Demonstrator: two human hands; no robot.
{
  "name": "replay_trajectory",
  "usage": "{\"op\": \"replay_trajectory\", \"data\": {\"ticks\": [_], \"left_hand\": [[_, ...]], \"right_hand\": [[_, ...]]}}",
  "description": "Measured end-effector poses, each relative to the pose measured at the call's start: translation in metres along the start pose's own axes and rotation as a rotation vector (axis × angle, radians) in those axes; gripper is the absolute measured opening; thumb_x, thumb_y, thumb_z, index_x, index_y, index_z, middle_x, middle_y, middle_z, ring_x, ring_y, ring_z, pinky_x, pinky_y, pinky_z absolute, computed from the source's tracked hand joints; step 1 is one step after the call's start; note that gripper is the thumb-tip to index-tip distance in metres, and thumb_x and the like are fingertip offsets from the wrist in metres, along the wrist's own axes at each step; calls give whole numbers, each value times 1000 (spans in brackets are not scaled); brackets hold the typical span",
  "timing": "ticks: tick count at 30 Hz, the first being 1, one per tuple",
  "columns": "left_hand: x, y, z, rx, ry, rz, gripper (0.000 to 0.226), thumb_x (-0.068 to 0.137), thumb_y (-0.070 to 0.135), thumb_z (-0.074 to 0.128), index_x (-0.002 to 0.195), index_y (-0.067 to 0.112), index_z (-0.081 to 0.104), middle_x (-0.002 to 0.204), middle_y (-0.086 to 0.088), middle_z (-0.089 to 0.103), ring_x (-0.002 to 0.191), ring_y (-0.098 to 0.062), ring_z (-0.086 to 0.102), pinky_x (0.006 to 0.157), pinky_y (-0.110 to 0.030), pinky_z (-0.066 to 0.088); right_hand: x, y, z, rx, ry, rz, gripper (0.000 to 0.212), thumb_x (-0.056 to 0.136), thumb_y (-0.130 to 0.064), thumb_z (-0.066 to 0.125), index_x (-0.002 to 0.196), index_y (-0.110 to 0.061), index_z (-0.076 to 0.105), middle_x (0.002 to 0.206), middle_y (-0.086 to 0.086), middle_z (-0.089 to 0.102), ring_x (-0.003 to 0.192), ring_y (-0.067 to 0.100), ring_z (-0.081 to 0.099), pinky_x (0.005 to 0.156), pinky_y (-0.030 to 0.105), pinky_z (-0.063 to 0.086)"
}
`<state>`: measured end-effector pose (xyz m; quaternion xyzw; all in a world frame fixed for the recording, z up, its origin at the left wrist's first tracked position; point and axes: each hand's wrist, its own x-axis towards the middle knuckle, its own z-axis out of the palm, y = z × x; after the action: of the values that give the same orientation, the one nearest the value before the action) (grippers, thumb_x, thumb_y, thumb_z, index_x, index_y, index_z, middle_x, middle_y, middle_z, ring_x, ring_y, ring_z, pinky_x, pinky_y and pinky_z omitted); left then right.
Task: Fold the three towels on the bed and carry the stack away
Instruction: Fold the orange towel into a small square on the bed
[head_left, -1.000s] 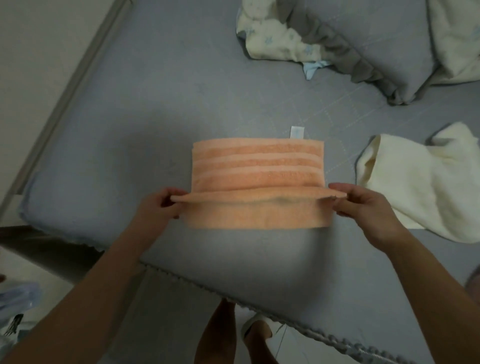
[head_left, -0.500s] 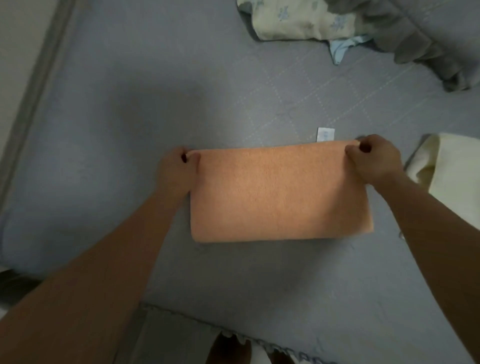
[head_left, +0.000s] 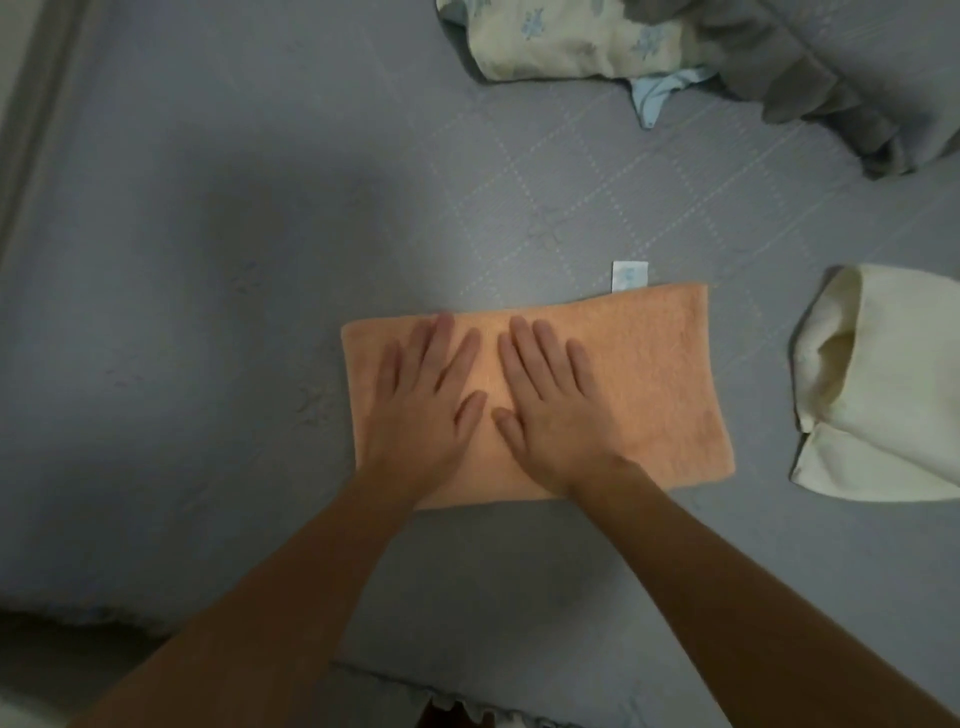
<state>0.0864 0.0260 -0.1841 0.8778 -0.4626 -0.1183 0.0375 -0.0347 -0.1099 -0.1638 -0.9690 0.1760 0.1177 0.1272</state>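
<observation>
Orange towel (head_left: 649, 384) folded flat on bed (head_left: 208, 312). Left hand (head_left: 421, 410) and right hand (head_left: 556, 410) side by side, fingers spread, palms pressing its left half. Cream towel (head_left: 883, 384) unfolded, well right. Pillow (head_left: 571, 41) at far edge.

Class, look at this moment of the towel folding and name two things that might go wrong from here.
1. Both hands, left hand and right hand, press left of the orange towel's middle; its right end may stay uneven.
2. The cream towel lies crumpled and unfolded; stacking it so would likely make a lopsided pile.
</observation>
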Motion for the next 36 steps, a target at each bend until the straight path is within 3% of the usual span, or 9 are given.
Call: {"op": "replay_trajectory", "data": {"ticks": [5, 10, 16, 19, 22, 26, 29, 32, 36], "left_hand": [[1, -39, 11, 17, 15, -129, 67, 95, 54, 31, 154, 26, 18, 162, -8, 21, 149, -31, 17, 119, -50, 9], [1, -54, -23, -213, -55, -324, 69, 96, 44, 48, 153, 17, 22, 163, -12, 15, 149, -29, 14, 120, -48, 14], [12, -59, -61, -920, -134, -657, 60, 84, 14, 71, 139, 15, 48, 133, -15, 58, 118, -30, 57, 101, -50, 48], [-9, -54, -62, -1254, -198, -746, 58, 87, 1, 66, 139, 16, 44, 132, -16, 56, 118, -34, 56, 98, -56, 48], [-46, -39, -52, -1390, -240, -809, 56, 86, -4, 63, 135, 17, 44, 128, -11, 57, 108, -27, 60, 83, -49, 56], [-117, -6, -36, -1442, -423, -920, 35, 83, -2, 64, 112, 16, 56, 106, -10, 65, 82, -20, 67, 58, -35, 58], [-167, 34, -21, -1366, -598, -880, 47, 73, 2, 75, 113, 11, 53, 94, -11, 64, 70, -18, 67, 57, -32, 57], [-197, 65, -10, -1228, -515, -823, 52, 78, 16, 77, 122, 14, 51, 110, -6, 65, 95, -20, 65, 74, -34, 59], [-200, 74, -7, -1447, -243, -957, 31, 96, 26, 58, 125, 16, 58, 116, 1, 66, 104, -14, 63, 84, -31, 55]], "right_hand": [[-15, 69, 16, -90, 45, 86, 74, 97, -53, 25, 157, -14, 4, 166, 9, 1, 152, 26, -3, 122, 47, -4], [-44, 96, -7, -9, -16, 462, 79, 95, -54, 25, 157, -12, -3, 165, 13, -5, 151, 33, -5, 120, 51, -4], [-86, 76, -30, 602, 83, 1143, 74, 76, -47, 68, 132, -8, 41, 131, 17, 48, 118, 40, 50, 98, 51, 43], [-104, 67, -35, 1328, -67, 1399, 50, 78, -44, 76, 106, -6, 59, 91, 10, 61, 75, 26, 61, 68, 35, 51], [-95, 67, -38, 1508, -133, 1344, 22, 86, -26, 70, 92, -6, 62, 78, 13, 62, 62, 23, 59, 58, 29, 49], [-67, 91, -56, 1157, 274, 1174, 14, 81, -19, 67, 83, -5, 68, 78, 13, 61, 72, 22, 57, 63, 34, 45], [-73, 102, -64, 1089, 345, 1030, 9, 77, -20, 61, 74, -12, 64, 68, 7, 58, 65, 20, 53, 60, 35, 44], [-117, 77, -41, 1112, 106, 979, 15, 78, -18, 59, 80, -7, 69, 71, 7, 64, 62, 19, 56, 55, 27, 45], [-201, 9, 10, 1356, -328, 1076, 9, 91, -23, 58, 92, -17, 64, 88, 5, 68, 76, 20, 64, 59, 25, 53]]}}
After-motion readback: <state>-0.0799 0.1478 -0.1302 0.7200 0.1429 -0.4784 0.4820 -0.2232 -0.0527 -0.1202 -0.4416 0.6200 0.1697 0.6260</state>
